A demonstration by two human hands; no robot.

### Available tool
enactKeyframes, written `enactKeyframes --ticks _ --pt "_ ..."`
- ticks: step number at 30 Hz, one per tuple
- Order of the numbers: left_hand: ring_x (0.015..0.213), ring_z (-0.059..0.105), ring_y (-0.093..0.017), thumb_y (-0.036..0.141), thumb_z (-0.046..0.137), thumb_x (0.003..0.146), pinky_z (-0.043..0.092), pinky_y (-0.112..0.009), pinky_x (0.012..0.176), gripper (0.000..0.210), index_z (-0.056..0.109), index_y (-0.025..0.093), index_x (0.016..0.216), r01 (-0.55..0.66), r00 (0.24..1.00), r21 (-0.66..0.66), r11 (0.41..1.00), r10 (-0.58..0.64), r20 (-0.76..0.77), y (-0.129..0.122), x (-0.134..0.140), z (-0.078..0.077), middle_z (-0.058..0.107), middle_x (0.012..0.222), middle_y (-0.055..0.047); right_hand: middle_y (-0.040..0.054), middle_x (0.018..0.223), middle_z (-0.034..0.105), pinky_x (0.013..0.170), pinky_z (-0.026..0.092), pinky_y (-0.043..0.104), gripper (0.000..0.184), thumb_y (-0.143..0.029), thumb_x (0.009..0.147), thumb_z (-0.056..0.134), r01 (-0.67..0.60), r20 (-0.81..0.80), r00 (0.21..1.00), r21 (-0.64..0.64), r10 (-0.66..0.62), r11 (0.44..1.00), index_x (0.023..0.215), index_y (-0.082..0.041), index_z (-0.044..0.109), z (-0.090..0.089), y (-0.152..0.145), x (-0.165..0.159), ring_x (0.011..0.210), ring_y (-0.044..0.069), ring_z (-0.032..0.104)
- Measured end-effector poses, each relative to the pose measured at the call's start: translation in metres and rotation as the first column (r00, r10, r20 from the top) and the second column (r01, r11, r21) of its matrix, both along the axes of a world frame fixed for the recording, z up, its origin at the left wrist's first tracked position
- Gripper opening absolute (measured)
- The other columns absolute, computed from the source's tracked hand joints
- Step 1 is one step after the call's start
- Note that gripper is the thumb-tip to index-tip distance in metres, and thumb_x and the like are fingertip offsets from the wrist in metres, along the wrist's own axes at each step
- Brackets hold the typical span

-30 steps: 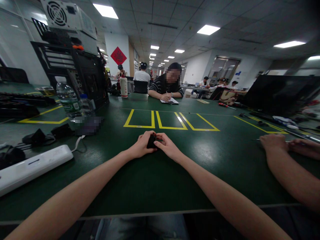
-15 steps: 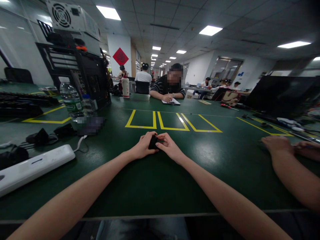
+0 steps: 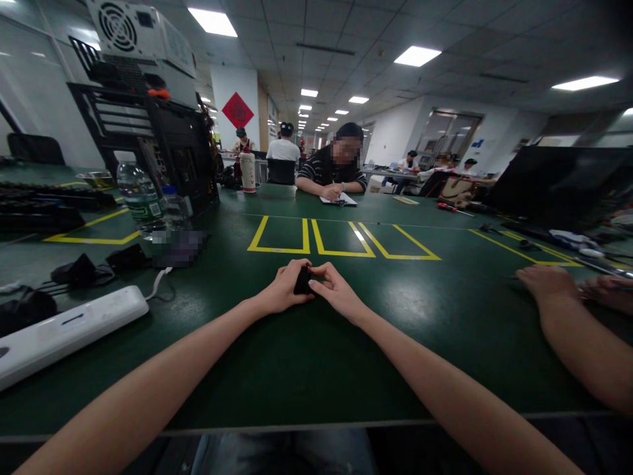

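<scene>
At centre, left hand [image 3: 281, 291] (nine o'clock) and right hand [image 3: 339, 294] (three) side-grip a black object [image 3: 301, 283], likely light, stiff.

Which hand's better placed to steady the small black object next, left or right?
Left, probably: the left hand has the small black object between thumb and fingers, while the right hand seems to meet only its right edge. The far side is hidden, so not certain.

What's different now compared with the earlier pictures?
Little: the view shifted, sliding the scene slightly rightward. Nothing was visibly grasped or released: the left grip still holds the small black object, the right grip still at its edge. The white power strip stayed put.
</scene>
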State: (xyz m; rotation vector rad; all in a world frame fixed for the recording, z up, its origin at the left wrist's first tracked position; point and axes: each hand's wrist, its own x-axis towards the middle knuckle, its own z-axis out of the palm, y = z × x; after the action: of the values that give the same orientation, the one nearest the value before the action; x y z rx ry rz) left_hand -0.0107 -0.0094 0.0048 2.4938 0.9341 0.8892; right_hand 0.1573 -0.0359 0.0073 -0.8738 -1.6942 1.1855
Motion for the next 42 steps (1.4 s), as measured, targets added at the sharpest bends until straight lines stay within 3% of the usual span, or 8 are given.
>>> enactKeyframes --ticks 8,16,23,30,42 --pt "0.104 0.043 -0.023 0.029 0.061 0.067 0.031 -0.042 0.092 0.059 0.029 0.023 0.116 0.004 1.0 0.002 1.0 -0.004 0.003 -0.0008 0.0002 0.0001 0.043 0.111 -0.006 0.0027 0.102 0.049 0.088 0.041 0.036 0.028 -0.028 0.074 0.053 0.054 0.062 0.997 0.014 -0.055 0.998 0.101 -0.021 0.045 0.0002 0.0052 0.0018 0.102 0.016 0.047" --pt "0.105 0.042 -0.023 0.027 0.061 0.066 0.031 -0.041 0.091 0.059 0.029 0.021 0.116 -0.004 1.0 0.016 1.0 0.004 -0.005 0.0006 0.0006 -0.0006 0.042 0.112 -0.007 0.0008 0.104 0.047 0.089 0.041 0.036 0.03 -0.02 0.068 0.058 -0.047 -0.038 0.998 0.001 0.047 0.999 0.095 -0.022 0.044 -0.0025 0.0044 0.0012 0.099 0.015 0.05" --pt "0.105 0.043 -0.023 0.03 0.061 0.067 0.031 -0.042 0.092 0.061 0.028 0.021 0.117 0.005 1.0 0.018 1.0 -0.005 -0.003 -0.0001 0.0 0.0006 0.042 0.113 -0.008 0.0012 0.102 0.046 0.082 0.045 0.036 0.019 -0.028 0.074 0.052 0.022 0.005 1.0 -0.001 -0.022 1.0 0.09 -0.022 0.044 -0.0028 0.0034 -0.0006 0.092 0.015 0.053" --pt "0.105 0.043 -0.023 0.029 0.062 0.067 0.032 -0.042 0.091 0.06 0.029 0.021 0.117 0.001 1.0 0.01 1.0 -0.001 0.002 -0.0007 0.0005 0.0006 0.043 0.113 -0.007 0.0026 0.103 0.046 0.086 0.042 0.038 0.03 -0.029 0.074 0.053 0.06 0.052 0.997 -0.006 -0.06 0.998 0.101 -0.023 0.044 -0.0003 0.0029 0.001 0.096 0.016 0.051" --pt "0.104 0.043 -0.022 0.03 0.062 0.067 0.031 -0.041 0.092 0.061 0.028 0.021 0.117 0.0 1.0 0.018 1.0 0.0 -0.007 0.0004 0.0 -0.001 0.042 0.112 -0.007 0.001 0.099 0.049 0.085 0.043 0.035 0.021 -0.028 0.073 0.054 0.029 -0.018 0.999 0.011 -0.029 1.0 0.09 -0.021 0.044 -0.0018 0.0036 -0.0001 0.095 0.015 0.052"
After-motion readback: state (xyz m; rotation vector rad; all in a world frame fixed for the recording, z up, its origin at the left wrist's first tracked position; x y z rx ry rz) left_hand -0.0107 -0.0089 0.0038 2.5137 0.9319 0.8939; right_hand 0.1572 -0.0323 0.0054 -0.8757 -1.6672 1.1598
